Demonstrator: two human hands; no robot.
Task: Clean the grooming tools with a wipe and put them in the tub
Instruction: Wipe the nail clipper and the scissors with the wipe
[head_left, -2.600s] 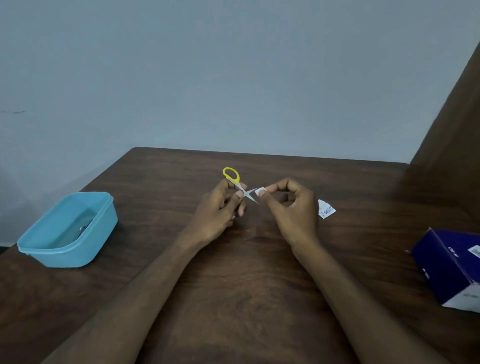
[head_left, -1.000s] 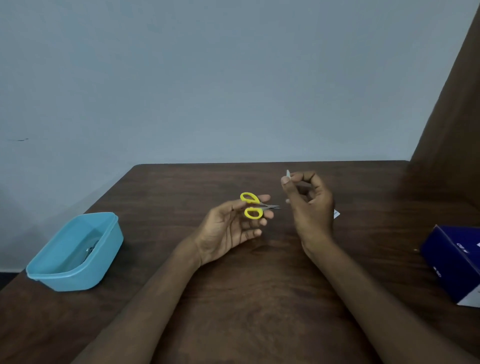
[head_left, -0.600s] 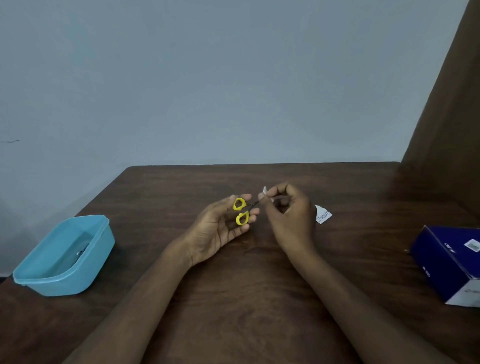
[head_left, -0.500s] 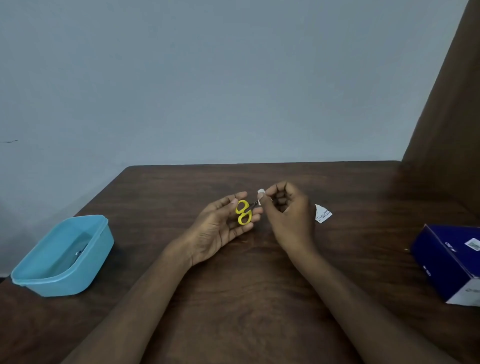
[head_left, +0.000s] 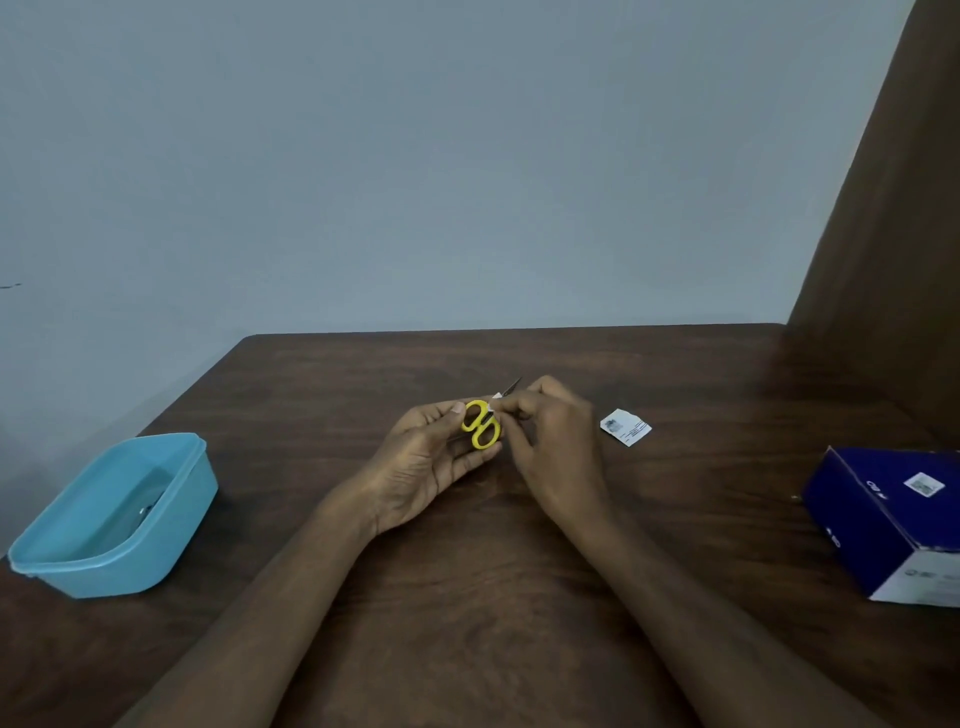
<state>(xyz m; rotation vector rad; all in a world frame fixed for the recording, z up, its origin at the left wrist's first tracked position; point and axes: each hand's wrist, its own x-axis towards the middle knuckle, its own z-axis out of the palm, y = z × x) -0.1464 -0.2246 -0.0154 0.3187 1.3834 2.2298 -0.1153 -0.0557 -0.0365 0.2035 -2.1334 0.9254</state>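
Scissors (head_left: 482, 429) now sit lower in our left hand (head_left: 422, 462), fingers curled around the yellow loops, while our right hand (head_left: 551, 446), closer than a moment ago, pinches the wipe (head_left: 496, 397) against the blades, well right of the tub (head_left: 115, 514).

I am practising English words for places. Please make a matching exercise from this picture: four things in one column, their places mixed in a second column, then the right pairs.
1. scissors
2. tub
3. blue box
4. torn packet

A. table's left edge
B. on the table beside the right hand
C. in the left hand
D. table's right side

Pairs: 1-C, 2-A, 3-D, 4-B
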